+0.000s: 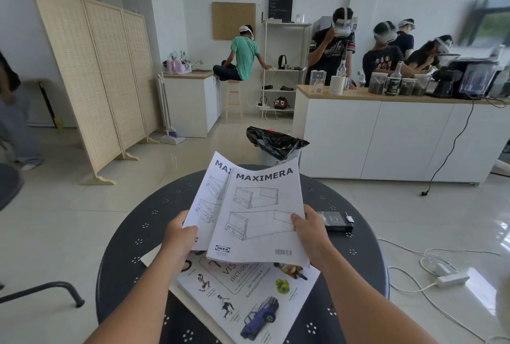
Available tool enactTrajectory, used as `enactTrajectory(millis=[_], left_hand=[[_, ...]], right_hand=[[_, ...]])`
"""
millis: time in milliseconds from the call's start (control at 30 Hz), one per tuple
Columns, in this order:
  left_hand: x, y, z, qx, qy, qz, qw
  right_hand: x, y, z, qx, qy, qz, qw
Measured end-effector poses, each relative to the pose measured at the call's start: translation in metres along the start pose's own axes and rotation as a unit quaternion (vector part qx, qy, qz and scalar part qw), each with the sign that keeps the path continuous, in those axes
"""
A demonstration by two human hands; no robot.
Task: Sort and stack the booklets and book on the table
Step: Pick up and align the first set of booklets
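Observation:
Two white MAXIMERA booklets are held up above the round dark table [132,236]. My left hand [179,236] grips the lower left edge of the rear booklet [207,189]. My right hand [306,229] pinches the right edge of the front booklet [262,214], which overlaps the rear one. Below them a white illustrated dictionary book [248,296] lies flat and skewed on the table, its upper part hidden by the booklets. Another white sheet edge [150,258] pokes out under the book at the left.
A small black box [335,221] lies on the table at the right. A bin with a black bag [276,142] stands behind the table. White cables and a power strip [452,279] cross the floor at right. A chair leg [41,291] is at the left. Several people stand at the far counter [386,134].

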State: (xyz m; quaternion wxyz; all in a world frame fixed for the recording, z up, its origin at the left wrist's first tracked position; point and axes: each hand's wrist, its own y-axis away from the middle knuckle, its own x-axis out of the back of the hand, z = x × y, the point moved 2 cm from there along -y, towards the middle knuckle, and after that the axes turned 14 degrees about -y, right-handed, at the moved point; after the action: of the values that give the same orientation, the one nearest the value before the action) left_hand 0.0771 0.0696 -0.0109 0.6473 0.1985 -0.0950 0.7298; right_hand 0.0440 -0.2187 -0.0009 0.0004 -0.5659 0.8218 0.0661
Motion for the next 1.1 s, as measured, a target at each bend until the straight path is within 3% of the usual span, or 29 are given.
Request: enactTrajectory(millis=[167, 367, 733, 900, 1100], left_hand=[[-0.006, 0.018, -0.014, 0.027, 0.066, -0.060, 0.996], [-0.007, 0.038, -0.019, 0.030, 0.095, -0.077, 0.992], [0.000, 0.051, 0.005, 0.004, 0.048, -0.180, 0.982], [-0.010, 0.043, 0.002, -0.020, -0.020, -0.116, 0.993], [-0.016, 0.048, 0.007, -0.029, 0.005, -0.072, 0.997]], right_hand=[[0.001, 0.010, 0.006, -0.024, -0.004, 0.004, 1.000], [0.002, 0.022, 0.015, -0.045, -0.008, -0.005, 0.999], [-0.008, 0.038, 0.002, 0.013, -0.006, -0.046, 0.999], [-0.007, 0.047, -0.004, 0.044, -0.015, -0.056, 0.997], [-0.002, 0.041, -0.004, 0.012, 0.002, -0.025, 1.000]])
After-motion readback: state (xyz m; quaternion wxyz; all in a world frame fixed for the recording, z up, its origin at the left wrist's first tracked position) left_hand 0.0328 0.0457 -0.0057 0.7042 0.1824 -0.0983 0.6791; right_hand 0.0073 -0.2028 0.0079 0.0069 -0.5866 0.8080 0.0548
